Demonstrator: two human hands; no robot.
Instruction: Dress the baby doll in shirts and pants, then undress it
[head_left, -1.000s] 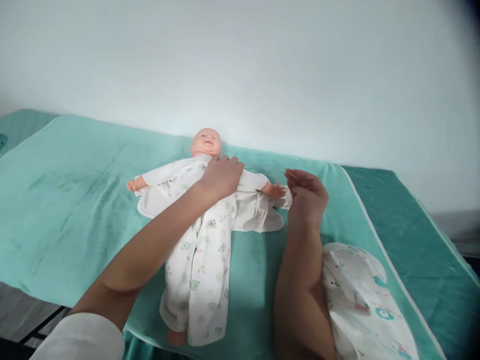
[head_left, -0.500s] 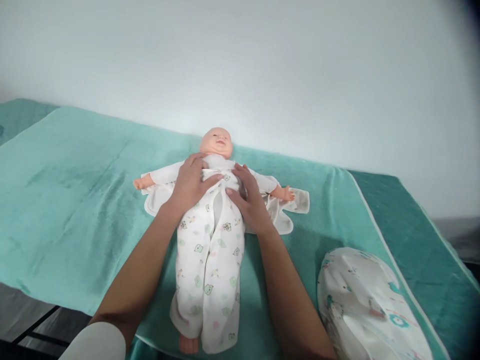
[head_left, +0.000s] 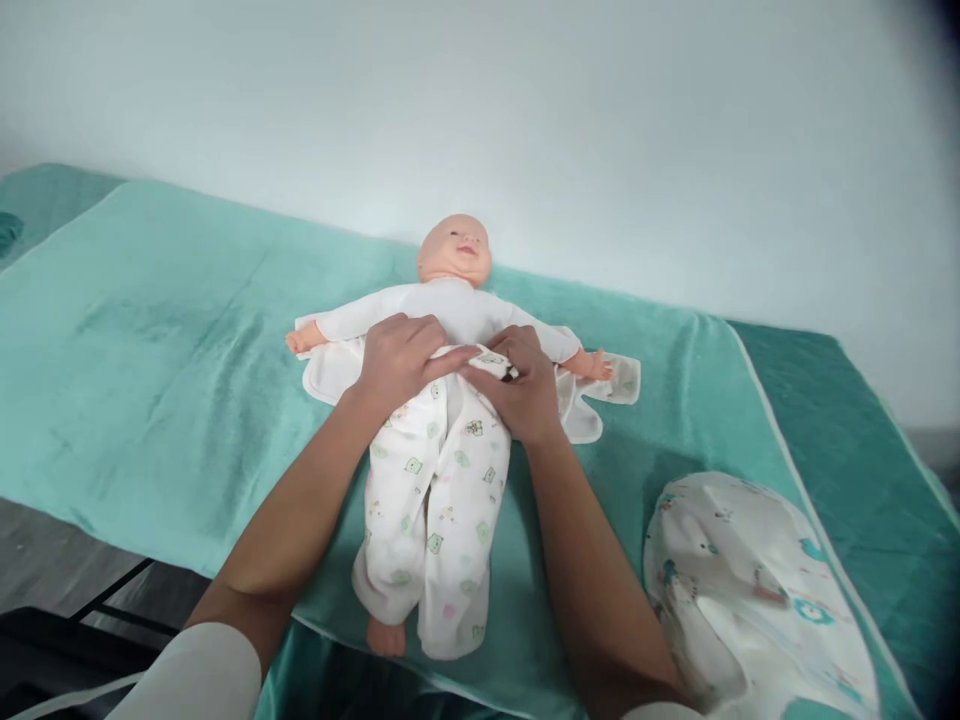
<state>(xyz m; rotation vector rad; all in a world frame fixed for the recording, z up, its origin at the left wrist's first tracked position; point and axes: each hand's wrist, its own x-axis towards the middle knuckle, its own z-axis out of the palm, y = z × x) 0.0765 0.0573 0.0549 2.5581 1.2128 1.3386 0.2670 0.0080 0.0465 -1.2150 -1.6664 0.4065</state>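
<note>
Teal towelling (head_left: 150,350) is spread beneath a baby doll (head_left: 454,300) laid face up, head toward the pale wall (head_left: 525,120), arms out, dressed in a printed romper (head_left: 442,490). At the doll's waist the romper's front panels are being drawn together. The left hand (head_left: 397,355) is curled closed on the garment's edge, and the right hand (head_left: 525,390) pinches a small fabric tab (head_left: 491,362) between thumb and fingers, the two hands touching over the belly. The step is judged best done with both panels kept level and flat on the body and the tab pulled straight across rather than upward. The torso should also be steadied under the left hand so that it is not rolled. A loose flap (head_left: 585,420) of the garment lies spread on the towelling just beside the right hand and should be kept from being trapped under the wrist. Wide open towelling is left on the left side. On the right, a folded printed cloth (head_left: 742,590) lies near the forearm and narrows the room for the elbow. The doll's bare foot (head_left: 386,635) lies close to the towelling's near edge, so little room for drawing anything toward the body is judged to be left.
</note>
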